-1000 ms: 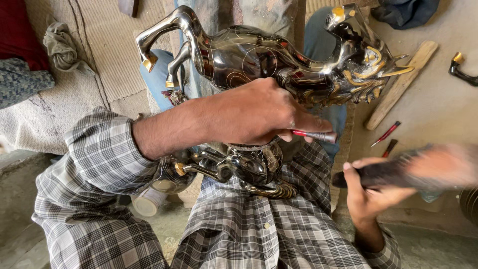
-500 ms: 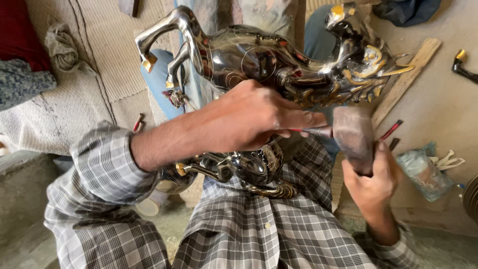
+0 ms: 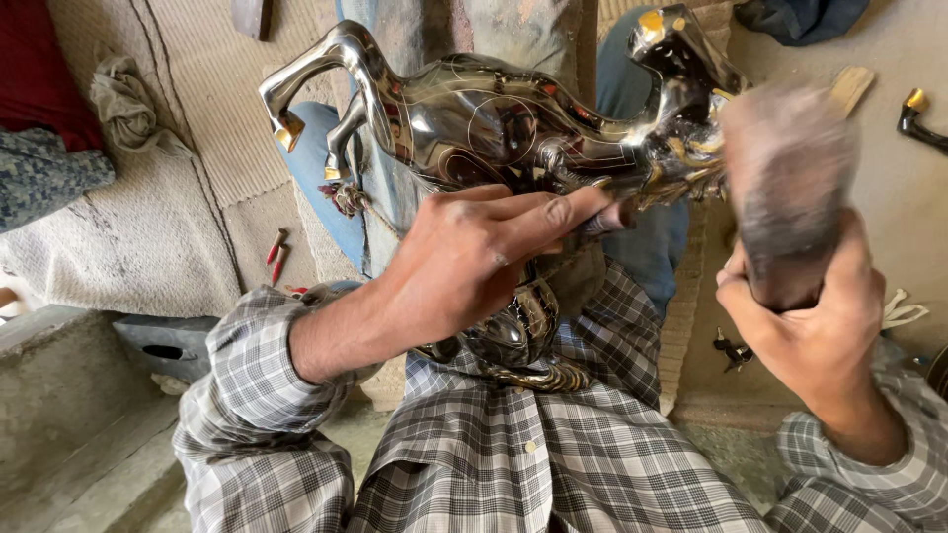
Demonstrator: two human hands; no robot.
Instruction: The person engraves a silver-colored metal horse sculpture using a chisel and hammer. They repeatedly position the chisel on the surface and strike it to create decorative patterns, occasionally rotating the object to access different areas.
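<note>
Polished metal horse figure [image 3: 494,123], dark mirror-bright surface with fine incised lines and brass-yellow accents at hooves and head. Lying across the lap, legs toward the left of the head view, head to the upper right. Curved foreleg raised, hoof end squared and yellow. Ornate scrolled base visible lower down, just above the shirt front.

Left hand [image 3: 474,262] resting over the figure's flank, fingers closed in a pinch around a slim dark chisel [image 3: 604,219], tip end pressed against the metal near the neck. Thumb and forefinger stretched along the tool shaft.

Right hand [image 3: 815,316] clenched around the handle of a hammer [image 3: 785,178], raised to the right of the figure and just beside the horse's head. Hammer head blurred, broad and dull brown-grey, rough-looking; exact shape not readable.

Both forearms in grey-white checked shirt sleeves [image 3: 262,395], soft woven cloth, cuffs buttoned.

Surroundings: pale ribbed woven mat [image 3: 178,158] on the left, coarse texture; two small red-handled tools [image 3: 276,252] lying on it, well apart from the left hand. Crumpled grey rag [image 3: 123,104] further up the mat. Flat wooden stick [image 3: 849,89] at upper right, partly behind the hammer.
</note>
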